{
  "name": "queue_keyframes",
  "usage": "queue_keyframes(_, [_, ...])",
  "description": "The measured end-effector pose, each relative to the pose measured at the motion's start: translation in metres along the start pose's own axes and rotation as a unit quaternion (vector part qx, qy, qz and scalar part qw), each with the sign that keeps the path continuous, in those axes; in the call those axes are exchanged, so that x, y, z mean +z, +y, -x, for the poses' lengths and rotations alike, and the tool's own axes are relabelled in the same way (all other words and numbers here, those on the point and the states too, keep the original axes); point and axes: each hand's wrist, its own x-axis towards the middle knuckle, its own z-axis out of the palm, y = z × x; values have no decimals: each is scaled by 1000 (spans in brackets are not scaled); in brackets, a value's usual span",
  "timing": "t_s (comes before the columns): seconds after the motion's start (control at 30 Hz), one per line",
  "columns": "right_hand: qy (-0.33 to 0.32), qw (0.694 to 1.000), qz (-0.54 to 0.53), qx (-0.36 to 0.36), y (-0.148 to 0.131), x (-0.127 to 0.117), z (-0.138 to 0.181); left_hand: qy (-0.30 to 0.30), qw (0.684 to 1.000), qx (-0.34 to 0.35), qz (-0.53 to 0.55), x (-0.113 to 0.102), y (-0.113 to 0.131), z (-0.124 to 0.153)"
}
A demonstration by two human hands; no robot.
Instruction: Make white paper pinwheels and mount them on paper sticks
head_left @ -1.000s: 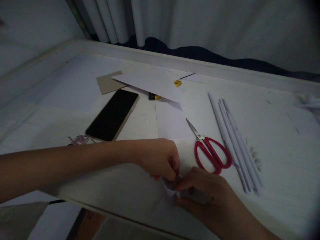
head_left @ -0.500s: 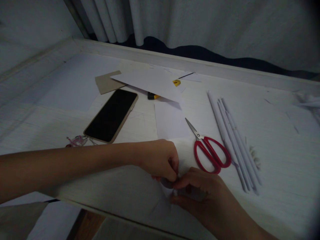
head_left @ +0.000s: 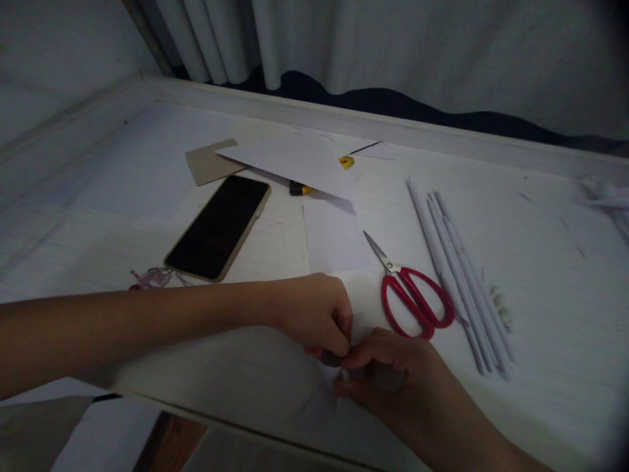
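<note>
Close together near the table's front edge, both hands are closed on a piece of white paper (head_left: 322, 400). My left hand (head_left: 314, 311) is bent down, its fingertips pinching the paper's upper end. Thumb and fingers of my right hand (head_left: 400, 377) pinch a small rolled part of the same sheet just below. Much of the paper is hidden by the fingers. Red-handled scissors (head_left: 415, 301) lie just beyond the right hand, blades pointing away to the left. Past the left hand, a flat white paper piece (head_left: 337, 239) rests on the table.
A phone (head_left: 221, 226) with a beaded strap (head_left: 152, 278) lies beyond the left forearm. Several rolled paper sticks (head_left: 459, 278) are right of the scissors. Behind are grey cardboard (head_left: 211, 162), a white sheet (head_left: 295, 160) over a yellow-black cutter (head_left: 301, 189), and crumpled paper (head_left: 609, 196) far right.
Both hands keep nearly the same place and hold on the paper. Only very slight finger movement shows; the things on the table have not moved.
</note>
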Motion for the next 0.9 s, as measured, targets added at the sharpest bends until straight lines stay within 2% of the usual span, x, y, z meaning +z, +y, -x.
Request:
queue_keyframes(0.27, [7, 1000, 10, -18, -2, -1, -2, -5, 1000, -10, 9, 0, 1, 1])
queue_keyframes(0.5, [15, 999, 31, -31, -5, -6, -3, -74, 997, -5, 31, -10, 2, 1])
queue_keyframes(0.73, [113, 984, 72, -114, 2, -6, 2, -84, 996, -7, 27, -19, 13, 12])
queue_keyframes(0.9, [128, 971, 76, -185, 2, -8, 2, -84, 996, -17, 29, -21, 16, 18])
